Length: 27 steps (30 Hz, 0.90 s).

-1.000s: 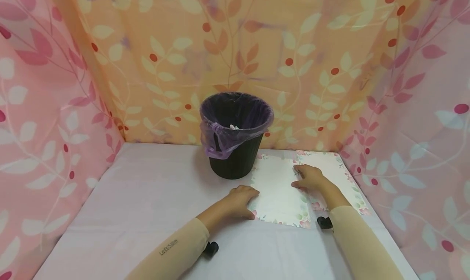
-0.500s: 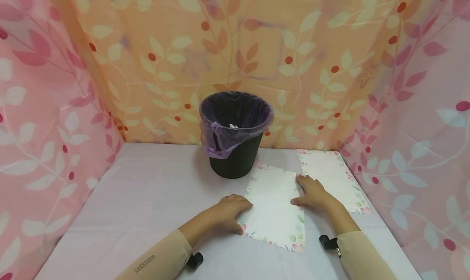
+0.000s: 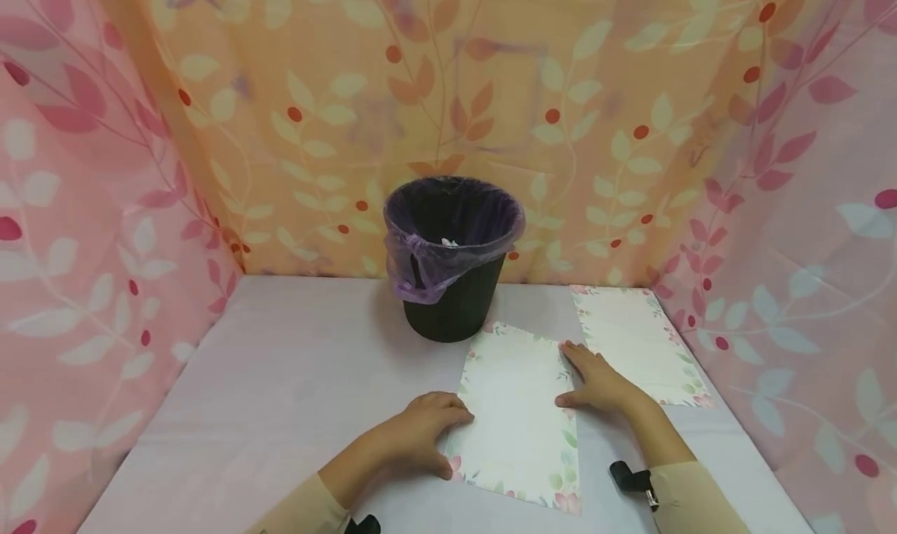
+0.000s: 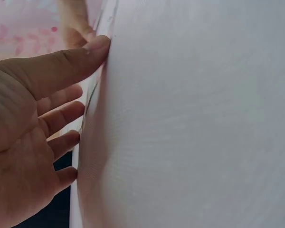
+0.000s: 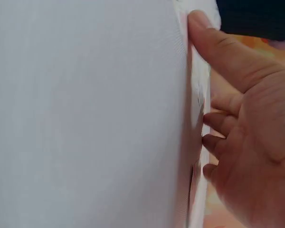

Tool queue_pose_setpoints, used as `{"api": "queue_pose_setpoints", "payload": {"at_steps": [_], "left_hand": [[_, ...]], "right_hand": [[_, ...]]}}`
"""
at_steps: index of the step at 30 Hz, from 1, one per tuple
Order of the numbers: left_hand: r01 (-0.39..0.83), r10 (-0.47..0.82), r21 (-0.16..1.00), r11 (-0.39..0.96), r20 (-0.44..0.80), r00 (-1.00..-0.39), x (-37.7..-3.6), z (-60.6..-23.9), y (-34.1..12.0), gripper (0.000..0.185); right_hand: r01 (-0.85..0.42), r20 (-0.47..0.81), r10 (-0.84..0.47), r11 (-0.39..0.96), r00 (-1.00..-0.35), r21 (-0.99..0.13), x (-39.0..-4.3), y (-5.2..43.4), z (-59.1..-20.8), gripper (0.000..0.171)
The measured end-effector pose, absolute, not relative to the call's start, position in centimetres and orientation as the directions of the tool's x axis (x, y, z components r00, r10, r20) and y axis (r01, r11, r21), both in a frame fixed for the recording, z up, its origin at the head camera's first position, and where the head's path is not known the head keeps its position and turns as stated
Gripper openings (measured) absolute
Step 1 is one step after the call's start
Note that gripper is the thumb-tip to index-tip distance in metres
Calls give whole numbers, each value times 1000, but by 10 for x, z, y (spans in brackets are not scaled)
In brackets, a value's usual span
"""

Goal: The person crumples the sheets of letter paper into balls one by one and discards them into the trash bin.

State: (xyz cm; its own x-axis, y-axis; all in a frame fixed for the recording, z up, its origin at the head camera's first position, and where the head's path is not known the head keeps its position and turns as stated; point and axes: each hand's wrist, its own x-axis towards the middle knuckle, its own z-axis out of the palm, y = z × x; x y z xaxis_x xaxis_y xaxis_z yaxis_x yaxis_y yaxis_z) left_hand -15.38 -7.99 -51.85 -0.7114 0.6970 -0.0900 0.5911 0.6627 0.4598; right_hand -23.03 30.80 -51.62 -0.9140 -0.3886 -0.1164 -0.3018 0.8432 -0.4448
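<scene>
On the table (image 3: 280, 378), just before the bin (image 3: 454, 285), I see the sheet (image 3: 515, 417) lying flat; my left hand (image 3: 413, 437) and right hand (image 3: 596, 378) press its side edges, fingers straight.

Both hands lie flat on the table (image 3: 280, 378), the left hand (image 3: 413, 437) at the left edge of a flowered sheet (image 3: 518, 417), the right hand (image 3: 596, 382) at its right edge. A second sheet (image 3: 634, 343) lies just right; a black bin (image 3: 452, 258) stands behind.
</scene>
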Motion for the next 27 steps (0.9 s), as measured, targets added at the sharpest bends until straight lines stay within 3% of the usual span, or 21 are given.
{"api": "queue_pose_setpoints", "payload": {"at_steps": [8, 15, 27], "left_hand": [[570, 685, 482, 666, -92, -722, -152, -515, -81, 85], [612, 691, 438, 658, -30, -722, -155, -516, -80, 76], [609, 676, 481, 630, 45, -735, -158, -511, -76, 45]], "right_hand": [[-254, -117, -359, 822, -926, -511, -225, 310, -518, 116], [-196, -132, -294, 851, -947, -486, -224, 309, -516, 114], [-122, -75, -221, 754, -972, -646, -222, 313, -512, 77]]}}
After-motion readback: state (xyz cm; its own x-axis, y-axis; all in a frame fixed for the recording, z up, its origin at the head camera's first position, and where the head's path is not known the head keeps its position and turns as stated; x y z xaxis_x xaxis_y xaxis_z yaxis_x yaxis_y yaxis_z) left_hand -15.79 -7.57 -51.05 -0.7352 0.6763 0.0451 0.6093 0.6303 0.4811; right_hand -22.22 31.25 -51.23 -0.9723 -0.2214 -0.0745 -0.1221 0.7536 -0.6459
